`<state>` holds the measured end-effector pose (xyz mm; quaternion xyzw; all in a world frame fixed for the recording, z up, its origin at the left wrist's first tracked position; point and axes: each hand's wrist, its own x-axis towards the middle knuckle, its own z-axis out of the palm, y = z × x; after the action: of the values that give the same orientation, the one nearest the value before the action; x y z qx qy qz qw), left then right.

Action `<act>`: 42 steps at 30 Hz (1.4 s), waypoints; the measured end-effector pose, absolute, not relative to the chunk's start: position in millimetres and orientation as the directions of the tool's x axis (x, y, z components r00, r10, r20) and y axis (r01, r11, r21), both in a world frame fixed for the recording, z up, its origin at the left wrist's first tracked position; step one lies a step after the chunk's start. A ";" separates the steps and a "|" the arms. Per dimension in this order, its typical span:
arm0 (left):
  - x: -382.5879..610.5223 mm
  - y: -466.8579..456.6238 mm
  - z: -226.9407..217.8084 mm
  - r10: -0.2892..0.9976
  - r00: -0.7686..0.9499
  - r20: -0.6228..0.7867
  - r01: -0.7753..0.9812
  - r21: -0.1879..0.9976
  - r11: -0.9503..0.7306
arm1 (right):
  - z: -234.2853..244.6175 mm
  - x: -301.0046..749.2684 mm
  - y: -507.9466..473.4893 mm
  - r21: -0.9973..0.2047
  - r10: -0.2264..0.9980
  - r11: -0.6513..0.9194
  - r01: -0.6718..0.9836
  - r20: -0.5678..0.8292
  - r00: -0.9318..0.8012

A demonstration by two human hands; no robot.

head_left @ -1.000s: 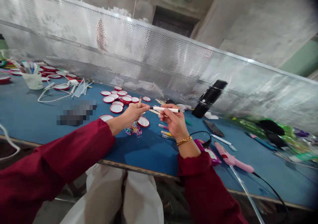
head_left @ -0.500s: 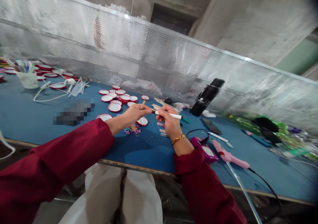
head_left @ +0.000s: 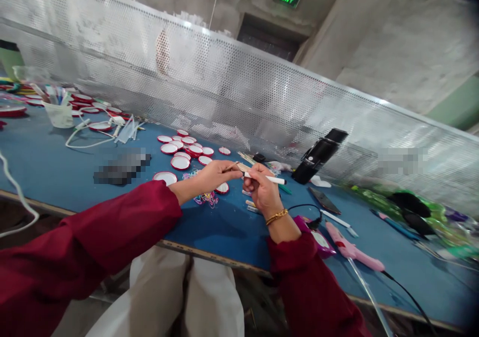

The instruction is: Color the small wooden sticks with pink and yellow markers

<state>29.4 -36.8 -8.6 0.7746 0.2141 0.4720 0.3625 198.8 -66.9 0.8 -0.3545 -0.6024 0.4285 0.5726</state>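
Note:
My right hand [head_left: 264, 191] grips a white marker [head_left: 276, 180] with a black tip and black end, its tip pointing left. Close beside it, my left hand [head_left: 216, 174] is closed on a small, flat brown stick [head_left: 232, 165], mostly hidden by the fingers. The marker's tip is at the left fingertips; whether it touches the stick I cannot tell. Under and before my left hand lie colourful paper clips [head_left: 205, 199] and a round red-rimmed white lid [head_left: 223, 188]. More such lids [head_left: 180, 162] lie in a loose group beyond the left wrist.
A pink glue gun [head_left: 352, 250] with a clear glue stick lies at right, near a purple packet [head_left: 325, 242]. A black cylinder [head_left: 318, 156] stands tilted by the perforated metal screen [head_left: 269, 87]. At left are a cup of pens [head_left: 59, 115] and a white cable [head_left: 75, 136].
The brown stick, earlier pointing up from the left fingers, now tilts low toward the right hand. Both hands stay close together with the marker still held. The view has shifted slightly.

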 end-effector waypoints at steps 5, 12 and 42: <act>35.1 -46.6 -9.6 0.684 0.460 0.566 0.118 0.725 -0.678 | -0.8 184.2 -69.2 -0.919 0.920 0.388 -0.065 0.390 -0.032; 27.5 -36.2 -12.0 0.726 0.389 0.566 0.127 0.748 -0.651 | 16.2 222.2 -52.1 -0.891 0.870 0.416 -0.182 0.333 0.363; 33.8 -32.0 -20.8 0.880 0.353 0.317 -0.317 0.926 -0.206 | -7.4 260.0 -39.9 0.003 0.925 0.162 0.987 0.348 -0.153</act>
<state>33.8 -32.0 -20.8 0.5816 0.2419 0.5147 0.5816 260.0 -39.9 -7.4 -0.6367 -0.7505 -0.1159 0.1339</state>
